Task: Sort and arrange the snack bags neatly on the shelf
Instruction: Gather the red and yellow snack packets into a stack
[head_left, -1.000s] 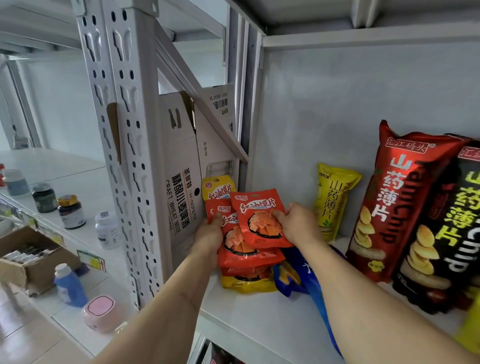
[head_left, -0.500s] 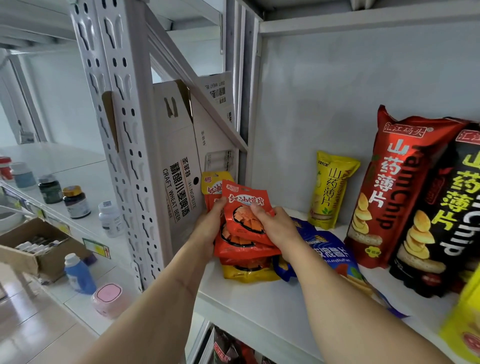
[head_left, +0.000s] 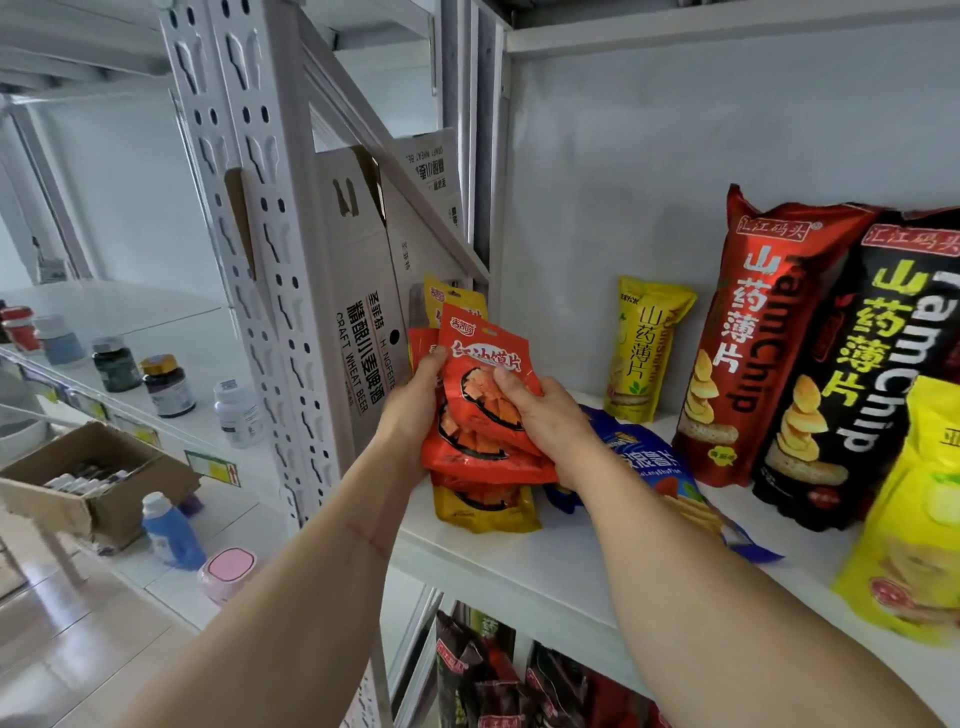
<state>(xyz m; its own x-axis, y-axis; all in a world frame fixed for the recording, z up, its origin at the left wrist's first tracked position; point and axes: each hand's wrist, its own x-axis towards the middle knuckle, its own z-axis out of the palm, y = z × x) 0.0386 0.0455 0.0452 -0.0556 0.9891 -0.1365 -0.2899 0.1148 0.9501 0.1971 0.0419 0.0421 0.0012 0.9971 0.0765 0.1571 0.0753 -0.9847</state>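
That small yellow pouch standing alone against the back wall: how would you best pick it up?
Pinch the small yellow pouch near its flat top seal, coming from the front and above. It stands upright against the back wall, its top is free, and the blue bag lying in front crowds its base.

Small shop or stockroom. White perforated steel shelving upright (head_left: 249, 218) left of fingers (head_left: 511, 382). Tall red yam-chip bag (head_left: 753, 338) and black yam-chip bag (head_left: 852, 374) upright on white shelf board (head_left: 545, 566), right of fingers. Price-label strip (head_left: 210, 467) on neighbouring shelf edge, far left. White craft-beer carton (head_left: 358, 291) just left of fingers. Small dark bottles (head_left: 166, 384) lined further left.
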